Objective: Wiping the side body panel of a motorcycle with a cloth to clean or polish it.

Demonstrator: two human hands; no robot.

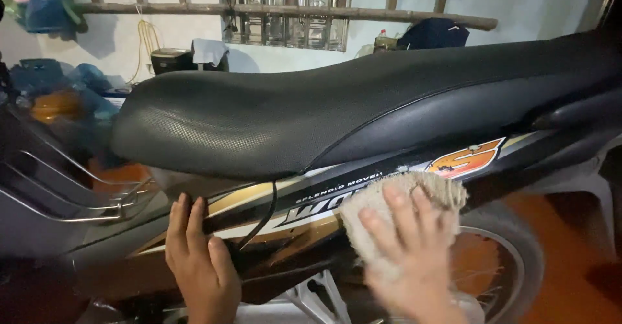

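Note:
A motorbike fills the view, its long black seat (311,104) running from left to upper right. Below the seat is a dark side panel (414,149) with gold stripes and an orange decal. My right hand (405,249) presses a pale, frayed cloth (402,197) flat against that panel, fingers spread over it; the hand is blurred. My left hand (197,259) rests on the panel's lower left part with fingers together and pointing up, holding nothing. A thin black cable (269,210) hangs between the two hands.
A chrome wire rack (71,194) sits at the left by the bike's front. The rear wheel (499,266) with spokes shows at lower right over an orange floor. Behind, a wooden rail (291,10), glass blocks, blue bags and a small dark box stand by a white wall.

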